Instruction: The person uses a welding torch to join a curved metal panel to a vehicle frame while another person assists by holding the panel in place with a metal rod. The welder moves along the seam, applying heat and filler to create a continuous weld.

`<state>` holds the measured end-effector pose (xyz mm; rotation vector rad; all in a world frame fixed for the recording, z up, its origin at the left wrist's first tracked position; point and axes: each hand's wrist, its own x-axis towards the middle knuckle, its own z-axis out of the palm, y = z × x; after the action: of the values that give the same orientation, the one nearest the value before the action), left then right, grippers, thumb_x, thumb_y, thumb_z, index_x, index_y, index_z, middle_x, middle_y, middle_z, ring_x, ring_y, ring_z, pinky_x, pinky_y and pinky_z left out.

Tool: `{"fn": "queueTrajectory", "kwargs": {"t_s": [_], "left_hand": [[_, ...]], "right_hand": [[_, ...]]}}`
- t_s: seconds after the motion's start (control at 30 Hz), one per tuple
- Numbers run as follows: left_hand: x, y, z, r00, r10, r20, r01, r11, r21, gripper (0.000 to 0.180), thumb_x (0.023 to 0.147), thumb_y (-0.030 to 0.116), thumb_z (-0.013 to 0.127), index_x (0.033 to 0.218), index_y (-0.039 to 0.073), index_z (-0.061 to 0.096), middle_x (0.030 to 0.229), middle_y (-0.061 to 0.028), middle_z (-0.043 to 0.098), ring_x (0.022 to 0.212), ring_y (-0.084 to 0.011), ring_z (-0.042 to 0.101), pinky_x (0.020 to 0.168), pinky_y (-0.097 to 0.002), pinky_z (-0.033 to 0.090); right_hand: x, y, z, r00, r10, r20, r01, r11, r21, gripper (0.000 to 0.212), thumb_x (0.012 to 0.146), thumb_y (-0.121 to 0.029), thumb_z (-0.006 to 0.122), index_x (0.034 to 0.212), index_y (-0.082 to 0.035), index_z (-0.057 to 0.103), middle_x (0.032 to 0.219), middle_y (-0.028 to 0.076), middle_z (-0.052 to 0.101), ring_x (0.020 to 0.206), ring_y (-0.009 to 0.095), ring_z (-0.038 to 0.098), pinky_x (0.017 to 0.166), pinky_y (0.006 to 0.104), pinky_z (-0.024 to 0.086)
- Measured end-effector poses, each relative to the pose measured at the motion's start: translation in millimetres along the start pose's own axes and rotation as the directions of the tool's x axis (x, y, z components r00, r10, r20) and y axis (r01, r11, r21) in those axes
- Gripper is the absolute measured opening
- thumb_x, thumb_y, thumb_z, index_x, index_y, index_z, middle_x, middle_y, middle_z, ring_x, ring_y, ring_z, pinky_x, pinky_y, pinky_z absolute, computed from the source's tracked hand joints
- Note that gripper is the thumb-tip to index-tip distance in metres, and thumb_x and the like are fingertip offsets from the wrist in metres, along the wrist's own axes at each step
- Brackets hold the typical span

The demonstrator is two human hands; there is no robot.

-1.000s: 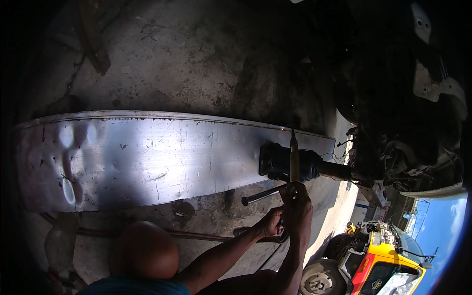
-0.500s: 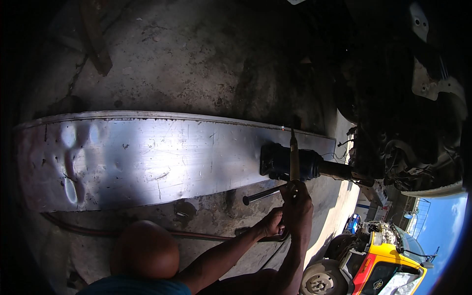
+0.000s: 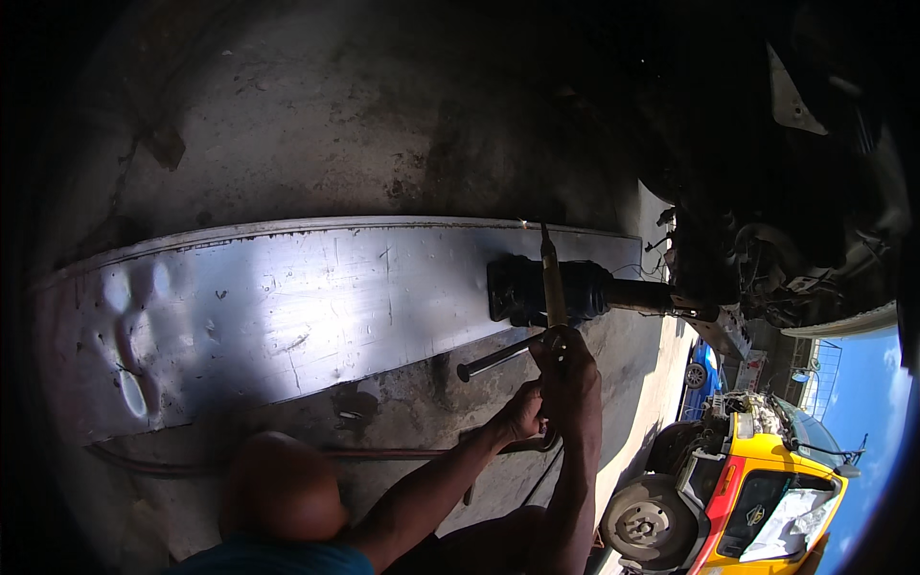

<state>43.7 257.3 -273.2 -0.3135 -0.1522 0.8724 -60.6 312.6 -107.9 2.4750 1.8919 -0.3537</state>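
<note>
My right hand (image 3: 567, 369) is closed round a long brownish tool (image 3: 552, 278) that tapers to a dark point near the far edge of a silvery metal panel (image 3: 316, 307). My left hand (image 3: 524, 412) is curled just below it; what lies in its fingers is hidden. Beyond the tool, a dark jack-like cylinder (image 3: 575, 290) has its flat base over the panel. A dark rod with a flared end (image 3: 494, 358) sticks out leftward beside my right hand. Near the tool's tip, a small bright spot glints on the panel's edge.
A reddish hose (image 3: 383, 454) runs along the concrete towards my hands. Dark vehicle parts (image 3: 767, 278) hang at the right. A yellow and red truck (image 3: 767, 498) and a blue car (image 3: 702, 367) stand beyond. A rounded bare shape (image 3: 278, 489), perhaps a knee, fills the lower left.
The view has shifted, so the panel, cylinder and tool sit slightly further left and higher. More of the truck shows. Both hands keep the same grip, with the tool's tip still by the panel edge.
</note>
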Motion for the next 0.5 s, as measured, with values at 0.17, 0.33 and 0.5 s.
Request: {"fn": "queueTrajectory", "kwargs": {"t_s": [0.17, 0.33, 0.5], "left_hand": [[9, 55, 11, 0.997, -0.053, -0.064, 0.053, 0.999, 0.004, 0.029, 0.106, 0.045, 0.06, 0.112, 0.018, 0.068, 0.096, 0.0067, 0.065, 0.081, -0.0053, 0.058, 0.061, -0.0264, 0.042], [14, 40, 8, 0.991, -0.088, -0.105, 0.096, 0.992, 0.082, 0.029, 0.106, 0.045, 0.06, 0.112, 0.018, 0.068, 0.095, 0.0062, 0.065, 0.079, -0.0056, 0.058, 0.061, -0.0266, 0.042], [13, 31, 6, 0.987, -0.105, -0.118, 0.119, 0.986, 0.117, 0.03, 0.106, 0.046, 0.059, 0.111, 0.018, 0.068, 0.094, 0.0058, 0.064, 0.078, -0.006, 0.057, 0.061, -0.0268, 0.043]], "right_hand": [[7, -18, 0, 0.989, -0.146, 0.008, 0.143, 0.982, 0.124, 0.044, 0.1, -0.028, 0.071, 0.136, -0.006, 0.059, 0.106, 0.029, 0.075, 0.102, 0.049, 0.072, 0.081, 0.054, 0.056], [0, 0, -4, 0.996, -0.087, 0.018, 0.082, 0.976, 0.201, 0.051, 0.098, -0.031, 0.075, 0.137, -0.002, 0.061, 0.103, 0.027, 0.075, 0.102, 0.042, 0.075, 0.084, 0.0469, 0.056], [-7, 10, -7, 0.995, -0.095, -0.004, 0.093, 0.971, 0.219, 0.047, 0.098, -0.031, 0.075, 0.133, -0.002, 0.063, 0.1, 0.026, 0.075, 0.098, 0.042, 0.075, 0.083, 0.0478, 0.055]]}}
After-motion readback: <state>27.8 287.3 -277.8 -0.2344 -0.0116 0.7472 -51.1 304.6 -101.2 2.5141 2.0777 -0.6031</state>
